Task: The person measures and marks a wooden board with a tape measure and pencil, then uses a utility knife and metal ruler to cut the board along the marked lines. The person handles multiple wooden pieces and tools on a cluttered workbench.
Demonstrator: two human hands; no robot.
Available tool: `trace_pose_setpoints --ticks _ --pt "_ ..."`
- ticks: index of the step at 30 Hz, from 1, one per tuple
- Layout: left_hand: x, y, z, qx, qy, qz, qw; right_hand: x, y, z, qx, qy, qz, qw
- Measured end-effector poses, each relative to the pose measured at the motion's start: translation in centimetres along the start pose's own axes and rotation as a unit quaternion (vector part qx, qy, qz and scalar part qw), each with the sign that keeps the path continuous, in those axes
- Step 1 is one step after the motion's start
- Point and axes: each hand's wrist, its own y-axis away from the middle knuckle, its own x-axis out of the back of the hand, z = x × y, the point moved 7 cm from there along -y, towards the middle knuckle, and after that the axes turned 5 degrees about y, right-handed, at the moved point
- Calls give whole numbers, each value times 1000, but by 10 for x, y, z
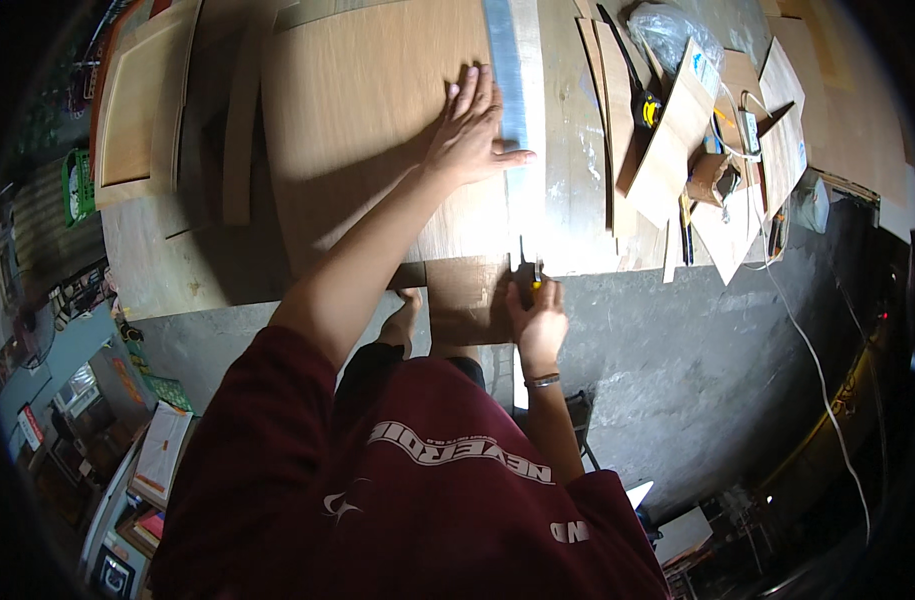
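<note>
A thin wood-veneer sheet (pixel 367 90) lies on the workbench, with a long metal straightedge (pixel 505 70) along its right side. My left hand (pixel 470 130) presses flat there, fingers spread on the sheet and thumb across the straightedge. Near the bench's front edge, my right hand (pixel 539 322) is closed around a black-and-yellow utility knife (pixel 526 282). Its thin dark tip points away from me, close to the straightedge's line. Strong glare washes out the surface around the tip, so I cannot tell whether it touches the wood.
Wood offcuts (pixel 667 150), a black-and-yellow tool (pixel 646 108) and a clear plastic bag (pixel 674 35) crowd the bench's right side. A white cable (pixel 812 350) hangs toward the concrete floor (pixel 657 370). Framed panels (pixel 142 100) lie at the left. A brown board (pixel 467 300) sits below the front edge.
</note>
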Motion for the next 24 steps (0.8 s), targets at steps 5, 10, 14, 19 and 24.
trace_pose_setpoints --ticks 5,10,14,19,24 --pt "37 -18 -18 21 -79 85 993 47 -55 19 -43 -122 69 989" --pt "51 5 -44 18 -102 123 987 35 -126 -14 12 -216 -45 975" --pt "62 2 -38 20 -67 138 988 45 -201 -89 235 -220 18 947" --pt "58 0 -45 19 -15 163 986 36 -298 -147 224 -159 -36 961" --pt "64 -5 -47 35 36 122 991 17 -372 -184 99 -45 -49 993"
